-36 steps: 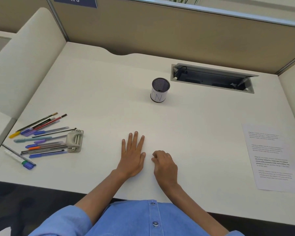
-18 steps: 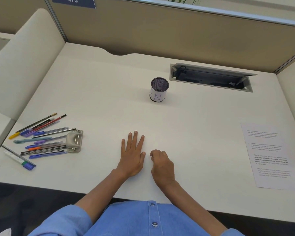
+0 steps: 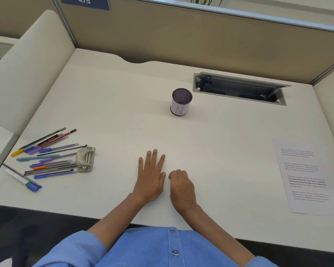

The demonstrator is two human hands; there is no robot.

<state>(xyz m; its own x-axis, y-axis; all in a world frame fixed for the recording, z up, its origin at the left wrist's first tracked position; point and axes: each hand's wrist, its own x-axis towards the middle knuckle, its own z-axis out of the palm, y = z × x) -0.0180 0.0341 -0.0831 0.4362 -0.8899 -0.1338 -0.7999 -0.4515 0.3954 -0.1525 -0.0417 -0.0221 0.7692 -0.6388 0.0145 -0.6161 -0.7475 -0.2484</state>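
Observation:
My left hand [image 3: 150,179] lies flat on the white desk [image 3: 108,105] near its front edge, fingers straight and spread. Right beside it my right hand [image 3: 181,186] rests on the desk with its fingers curled under, holding nothing. A black mesh pen cup [image 3: 180,102] with a white paper label stands upright farther back, in the middle of the desk, and looks empty. A pile of several pens and pencils [image 3: 46,155] lies at the left, with a grey hole punch [image 3: 85,159] at its right end and a marker [image 3: 23,180] below it.
A printed sheet of paper [image 3: 307,178] lies at the desk's right edge. An open cable tray [image 3: 239,89] is sunk into the desk at the back right. Beige partition panels [image 3: 162,35] close off the back and both sides.
Both hands stay where they were; only the camera view has shifted slightly.

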